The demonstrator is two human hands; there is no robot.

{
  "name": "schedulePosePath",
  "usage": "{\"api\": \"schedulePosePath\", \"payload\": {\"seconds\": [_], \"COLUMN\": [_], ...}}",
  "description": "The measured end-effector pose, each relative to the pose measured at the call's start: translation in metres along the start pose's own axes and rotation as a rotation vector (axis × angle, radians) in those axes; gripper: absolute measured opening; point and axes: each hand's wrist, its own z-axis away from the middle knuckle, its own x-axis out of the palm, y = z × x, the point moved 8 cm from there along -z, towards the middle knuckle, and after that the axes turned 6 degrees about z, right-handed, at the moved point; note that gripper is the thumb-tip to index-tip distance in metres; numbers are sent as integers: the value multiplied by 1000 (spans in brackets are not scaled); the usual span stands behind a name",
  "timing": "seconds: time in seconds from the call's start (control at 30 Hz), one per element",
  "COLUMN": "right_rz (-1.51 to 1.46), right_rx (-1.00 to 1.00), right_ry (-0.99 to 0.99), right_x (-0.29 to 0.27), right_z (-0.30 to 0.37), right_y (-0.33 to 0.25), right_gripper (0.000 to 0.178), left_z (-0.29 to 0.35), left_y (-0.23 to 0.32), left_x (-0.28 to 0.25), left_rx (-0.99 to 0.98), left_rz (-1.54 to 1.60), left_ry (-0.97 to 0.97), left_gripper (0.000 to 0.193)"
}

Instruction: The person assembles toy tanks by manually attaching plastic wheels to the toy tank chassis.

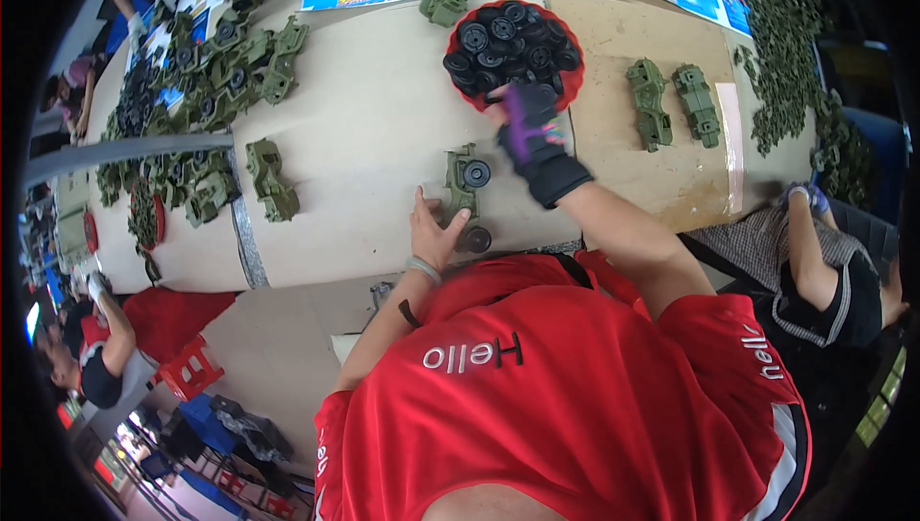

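On the table in front of me lies an olive-green toy jeep [452,197], with black wheels showing on its right side. My left hand [436,233] holds its near left part, the thumb across the body and the index finger sticking out beside it. Beyond it stands a red scalloped bowl [579,87] heaped with black toy wheels [502,28]. My right hand [529,133], in a black and purple glove with bare fingertips, reaches to the bowl's near rim. Its fingers are bent together and slightly blurred; what they hold, if anything, I cannot make out.
Two green toy jeeps [649,104] lie to the right, another [271,181] to the left. A pile of green jeeps [206,80] covers the far left, and small green parts [786,51] heap at the far right. Co-workers sit on both sides. A metal bar [125,154] crosses the left.
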Motion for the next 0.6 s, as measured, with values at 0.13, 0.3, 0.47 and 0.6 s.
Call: {"api": "schedulePosePath", "payload": {"seconds": [0.13,0.3,0.47,0.6], "right_rz": [376,550,242,459], "right_rx": [217,214,-9,-388], "right_ry": [17,-330,-63,-356], "right_x": [-53,-55,-72,-61], "right_z": [-22,-35,-14,60], "right_y": [88,90,89,30], "right_gripper": [38,36,31,48], "left_z": [-6,-10,-12,-5], "left_y": [11,28,79,106], "left_x": [17,18,-11,-14], "left_rx": [240,153,119,530], "left_rz": [-299,-89,-354,-733], "left_ry": [-142,-100,-32,113], "left_gripper": [75,54,56,59]}}
